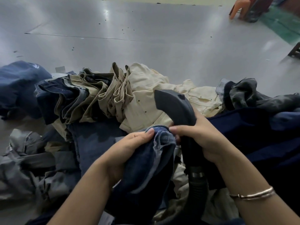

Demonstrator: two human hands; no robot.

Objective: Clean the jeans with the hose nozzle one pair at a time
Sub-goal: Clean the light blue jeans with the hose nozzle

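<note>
Grey table (146,38) spans the view from 9 to 3 o'clock. The heap of trousers (113,98) lies across its near half: navy at 9, khaki and cream at 12, charcoal at 2.

Dark blue jeans (146,159) sit at centre, bunched, hem or waistband edge turned up, paler inner face showing.

Your left hand (129,146) clenches that edge from 8 o'clock. Your right hand (199,137) wraps the hose nozzle (173,106), thumb touching the same denim; the ribbed hose (198,181) drops to 6.

Risks, as judged:
- Mouth points at the cream pair at 12, so it may work the wrong garment.
- Bunched folds would stay untreated.
- Hose may snag the pile.

Bracelet (253,194) at 4 o'clock.
</note>
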